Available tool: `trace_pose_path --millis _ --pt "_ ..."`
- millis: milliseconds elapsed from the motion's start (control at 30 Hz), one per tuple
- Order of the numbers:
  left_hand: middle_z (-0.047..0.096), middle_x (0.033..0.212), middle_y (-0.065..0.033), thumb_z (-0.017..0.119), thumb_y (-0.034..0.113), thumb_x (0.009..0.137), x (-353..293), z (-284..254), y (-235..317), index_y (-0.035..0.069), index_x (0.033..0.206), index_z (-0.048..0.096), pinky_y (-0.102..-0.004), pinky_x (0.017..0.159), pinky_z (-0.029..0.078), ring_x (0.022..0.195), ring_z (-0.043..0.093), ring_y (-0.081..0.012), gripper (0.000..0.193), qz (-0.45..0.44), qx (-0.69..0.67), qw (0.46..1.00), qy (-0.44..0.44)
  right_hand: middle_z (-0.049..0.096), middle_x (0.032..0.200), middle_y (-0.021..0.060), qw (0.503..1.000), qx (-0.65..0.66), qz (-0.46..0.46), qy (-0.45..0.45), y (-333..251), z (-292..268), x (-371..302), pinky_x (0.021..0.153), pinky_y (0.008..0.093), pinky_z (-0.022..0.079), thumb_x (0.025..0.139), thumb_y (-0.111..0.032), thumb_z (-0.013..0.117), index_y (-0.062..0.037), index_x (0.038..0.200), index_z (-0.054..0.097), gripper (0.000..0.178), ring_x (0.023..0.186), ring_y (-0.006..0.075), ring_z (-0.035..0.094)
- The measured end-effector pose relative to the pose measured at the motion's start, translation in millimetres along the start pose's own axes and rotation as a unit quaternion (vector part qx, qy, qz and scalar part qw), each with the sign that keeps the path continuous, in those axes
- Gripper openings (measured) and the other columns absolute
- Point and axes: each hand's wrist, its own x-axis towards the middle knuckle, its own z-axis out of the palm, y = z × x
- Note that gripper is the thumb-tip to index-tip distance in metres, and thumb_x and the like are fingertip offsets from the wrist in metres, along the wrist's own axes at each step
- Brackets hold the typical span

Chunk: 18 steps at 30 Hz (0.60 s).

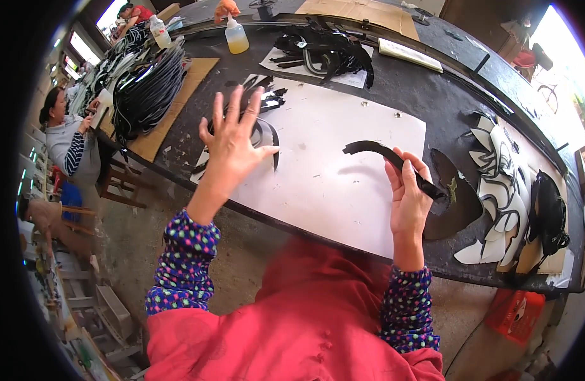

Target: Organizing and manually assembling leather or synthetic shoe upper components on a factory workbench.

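Note:
My right hand [409,193] grips a curved black strip [376,147] between thumb and fingers, its free end pointing left over a white board [318,197]. On the left side of the board, my left hand [232,143] is open with fingers spread. It hovers over or beside a few curved black and grey pieces [276,149]; whether it touches them cannot be told. More short black pieces [275,98] lie just beyond its fingertips. Right of my right hand, a dark rounded flat piece [457,197] rests on the table.
White and black curved cutouts [495,184] are heaped at the right. A black pile [321,54] lies beyond the board, near a squeeze bottle of yellow liquid [236,38]. Bundled dark strips [150,95] lie on cardboard at the left, where a person [67,136] sits.

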Motion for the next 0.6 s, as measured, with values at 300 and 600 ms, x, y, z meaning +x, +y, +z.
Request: trace_pose_path --millis 300,600 --pt "0.068 0.099 -0.0056 0.065 0.022 0.094 -57 35 134 0.000 0.105 0.067 -0.0268 0.079 0.051 0.088 0.063 -0.0129 0.025 -0.199 -0.874 0.315 -0.312 0.051 0.135 0.0216 0.994 0.076 0.073 -0.006 17 0 -74 0.099 0.0343 0.051 0.101 -0.008 0.046 0.0031 0.123 0.048 0.024 0.116 0.0262 0.059" --pt "0.049 0.128 -0.0127 0.073 0.000 0.079 -44 30 82 0.002 0.134 0.038 -0.0314 0.091 0.050 0.106 0.056 -0.0186 0.065 -0.223 -0.771 0.594 -0.055 0.065 0.110 0.0130 0.981 -0.142 0.105 -0.079 -2 -27 -44 0.085 0.0279 0.057 0.094 0.001 0.058 0.0047 0.107 0.059 0.014 0.096 0.0160 0.066"
